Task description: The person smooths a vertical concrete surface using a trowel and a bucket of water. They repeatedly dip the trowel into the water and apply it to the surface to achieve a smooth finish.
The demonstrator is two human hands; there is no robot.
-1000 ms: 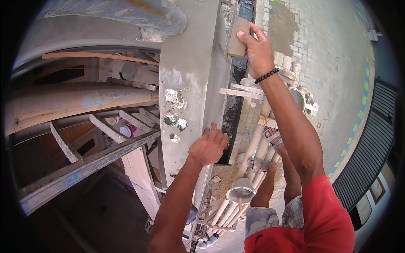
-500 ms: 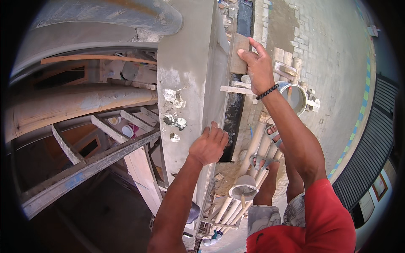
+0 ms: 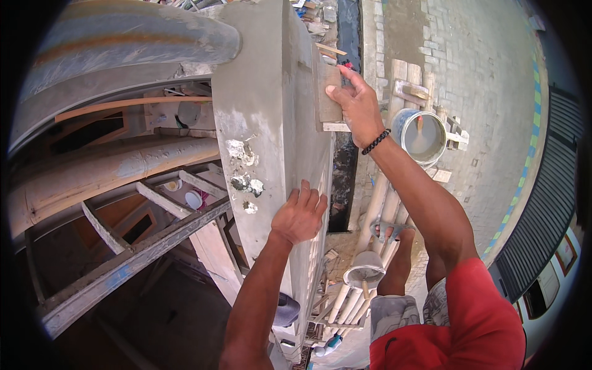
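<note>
My right hand (image 3: pixel 359 110), with a black beaded bracelet at the wrist, grips a wooden float (image 3: pixel 330 94), thumb on its broad side and fingers around the far edge. The float is held upright against the right side face of a grey plastered column (image 3: pixel 254 92). Lower down, my left hand (image 3: pixel 300 214) lies on the column's corner, fingers spread and holding nothing. White and dark rough patches (image 3: pixel 242 152) mark the column's front face.
Bamboo poles (image 3: pixel 377 206) form scaffolding beneath me, bearing a bucket (image 3: pixel 423 137) of grey liquid with a brush, another float (image 3: pixel 412 92) and a mortar bowl (image 3: pixel 364 270). A dark drain channel (image 3: pixel 343 185) runs beside the column. A wooden ladder-like frame (image 3: pixel 135 253) is at left.
The view has shifted, so more of the column's side face and the whole bucket now show. My right hand keeps the float against the column; my left hand stays at the corner.
</note>
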